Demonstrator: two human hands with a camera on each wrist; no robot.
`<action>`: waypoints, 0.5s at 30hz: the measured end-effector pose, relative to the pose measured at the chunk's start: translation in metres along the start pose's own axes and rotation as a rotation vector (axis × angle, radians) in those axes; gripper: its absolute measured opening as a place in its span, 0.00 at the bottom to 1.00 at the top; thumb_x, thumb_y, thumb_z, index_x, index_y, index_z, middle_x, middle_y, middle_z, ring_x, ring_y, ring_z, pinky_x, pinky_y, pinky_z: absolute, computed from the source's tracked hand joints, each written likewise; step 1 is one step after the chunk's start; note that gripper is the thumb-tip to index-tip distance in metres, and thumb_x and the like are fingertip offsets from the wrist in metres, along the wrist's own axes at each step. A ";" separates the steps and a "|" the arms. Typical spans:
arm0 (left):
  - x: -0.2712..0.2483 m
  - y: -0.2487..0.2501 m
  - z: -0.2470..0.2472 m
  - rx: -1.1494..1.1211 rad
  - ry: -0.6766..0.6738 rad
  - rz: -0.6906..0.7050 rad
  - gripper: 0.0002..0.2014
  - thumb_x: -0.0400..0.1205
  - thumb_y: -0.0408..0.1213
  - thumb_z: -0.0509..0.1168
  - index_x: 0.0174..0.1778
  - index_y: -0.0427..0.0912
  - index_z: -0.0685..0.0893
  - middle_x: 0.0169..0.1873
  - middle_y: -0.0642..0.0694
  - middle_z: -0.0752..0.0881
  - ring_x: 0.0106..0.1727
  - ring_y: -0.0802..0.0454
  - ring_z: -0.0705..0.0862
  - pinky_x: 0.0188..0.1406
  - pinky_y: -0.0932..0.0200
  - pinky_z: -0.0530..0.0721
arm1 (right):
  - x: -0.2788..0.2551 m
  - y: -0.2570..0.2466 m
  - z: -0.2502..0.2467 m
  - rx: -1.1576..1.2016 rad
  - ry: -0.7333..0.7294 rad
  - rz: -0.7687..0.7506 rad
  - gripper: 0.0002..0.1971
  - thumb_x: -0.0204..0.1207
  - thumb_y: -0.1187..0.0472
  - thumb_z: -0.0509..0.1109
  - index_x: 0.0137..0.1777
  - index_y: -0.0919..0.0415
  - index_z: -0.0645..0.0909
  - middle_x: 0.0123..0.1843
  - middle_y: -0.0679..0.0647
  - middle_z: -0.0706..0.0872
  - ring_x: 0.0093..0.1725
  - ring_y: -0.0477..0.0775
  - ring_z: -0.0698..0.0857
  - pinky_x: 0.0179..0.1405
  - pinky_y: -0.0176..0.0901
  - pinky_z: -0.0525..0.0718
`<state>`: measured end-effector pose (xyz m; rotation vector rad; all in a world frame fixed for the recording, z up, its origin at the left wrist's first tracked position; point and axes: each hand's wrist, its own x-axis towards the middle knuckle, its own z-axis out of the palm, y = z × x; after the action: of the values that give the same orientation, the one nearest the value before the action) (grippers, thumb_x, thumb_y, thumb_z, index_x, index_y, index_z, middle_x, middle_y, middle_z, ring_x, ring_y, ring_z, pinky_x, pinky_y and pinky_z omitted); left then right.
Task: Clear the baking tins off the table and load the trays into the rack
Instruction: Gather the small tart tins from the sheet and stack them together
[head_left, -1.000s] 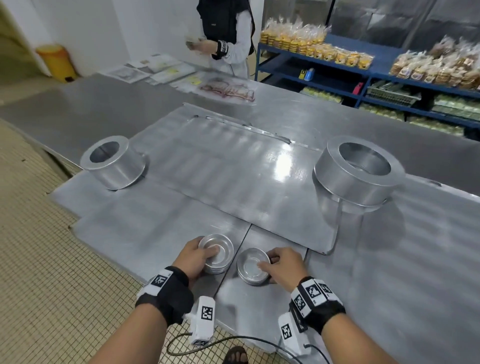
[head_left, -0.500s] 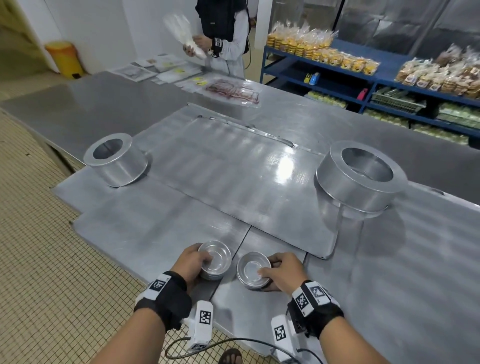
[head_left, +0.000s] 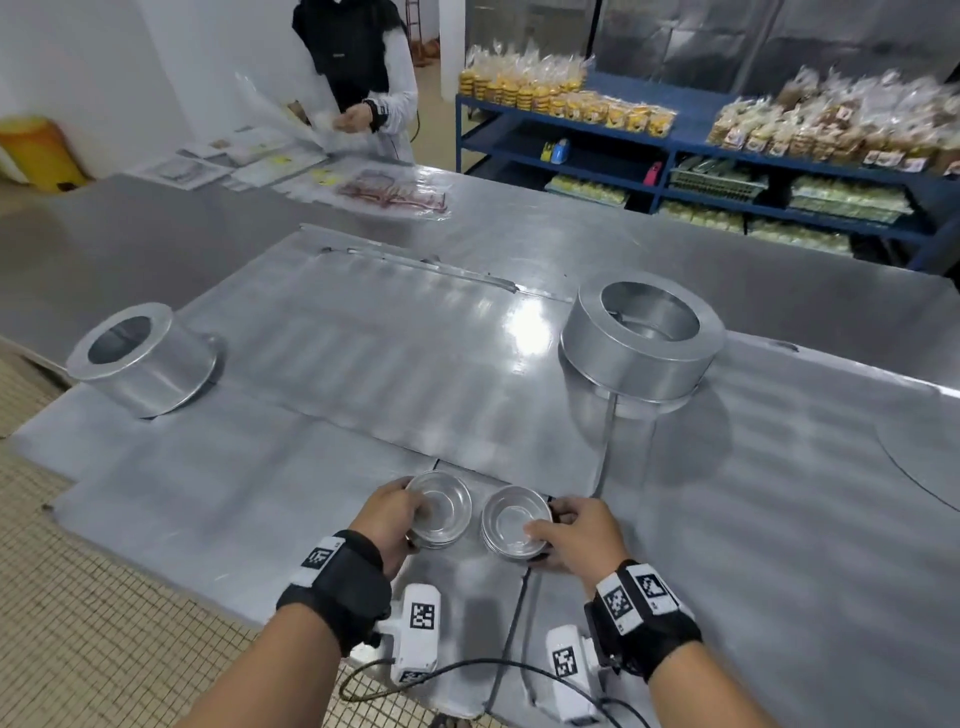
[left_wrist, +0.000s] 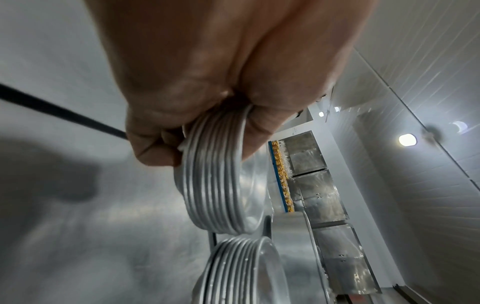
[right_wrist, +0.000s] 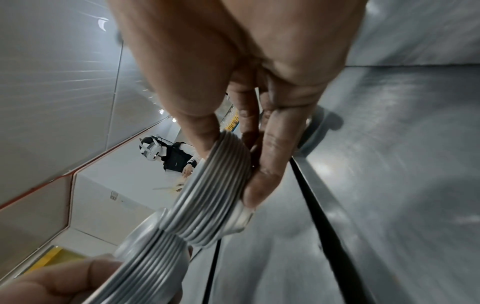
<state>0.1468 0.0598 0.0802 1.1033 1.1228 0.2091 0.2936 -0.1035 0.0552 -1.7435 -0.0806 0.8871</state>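
Observation:
Two stacks of small round baking tins are near the table's front edge. My left hand (head_left: 397, 514) grips the left stack (head_left: 441, 506) by its side, thumb on the rim; the left wrist view shows that stack (left_wrist: 215, 185) held in curled fingers with the other stack (left_wrist: 241, 273) just beyond. My right hand (head_left: 563, 535) grips the right stack (head_left: 514, 522), seen close as ribbed rims (right_wrist: 210, 197) between thumb and fingers. Flat metal trays (head_left: 363, 358) lie overlapped on the table. A tall round tin (head_left: 140, 358) stands far left and a wide ring tin (head_left: 644, 332) far right.
Another person (head_left: 363, 67) handles plastic bags at the table's far end, beside papers and packaging (head_left: 395, 195). Blue shelves (head_left: 675, 156) with bagged goods stand behind. A yellow bin (head_left: 36, 150) sits far left. Tiled floor (head_left: 104, 623) borders the table's left edge.
Both hands have lifted their tin stacks slightly and carried them forward, away from the front edge. The person at the far end has lowered a plastic bag.

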 end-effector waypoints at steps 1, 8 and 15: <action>0.001 0.005 0.007 0.022 -0.016 0.005 0.16 0.80 0.20 0.55 0.50 0.38 0.86 0.35 0.39 0.80 0.34 0.44 0.76 0.38 0.51 0.76 | 0.001 -0.004 -0.004 0.012 0.013 -0.006 0.11 0.64 0.78 0.80 0.43 0.70 0.84 0.38 0.64 0.86 0.36 0.65 0.90 0.32 0.64 0.90; 0.032 0.045 0.034 0.061 -0.034 0.019 0.16 0.78 0.19 0.59 0.52 0.40 0.87 0.42 0.38 0.83 0.41 0.44 0.80 0.40 0.48 0.86 | 0.025 -0.041 -0.017 0.100 0.120 -0.058 0.12 0.66 0.79 0.78 0.48 0.74 0.82 0.38 0.63 0.84 0.29 0.60 0.88 0.29 0.57 0.91; 0.096 0.107 0.045 0.067 -0.007 0.061 0.17 0.77 0.14 0.60 0.47 0.40 0.85 0.41 0.38 0.84 0.38 0.42 0.83 0.33 0.50 0.88 | 0.083 -0.086 -0.001 0.185 0.236 -0.098 0.10 0.68 0.78 0.76 0.45 0.68 0.80 0.44 0.66 0.84 0.35 0.63 0.88 0.32 0.56 0.91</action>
<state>0.2676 0.1459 0.1054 1.1977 1.0976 0.2170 0.3858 -0.0330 0.0855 -1.6440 0.0695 0.5942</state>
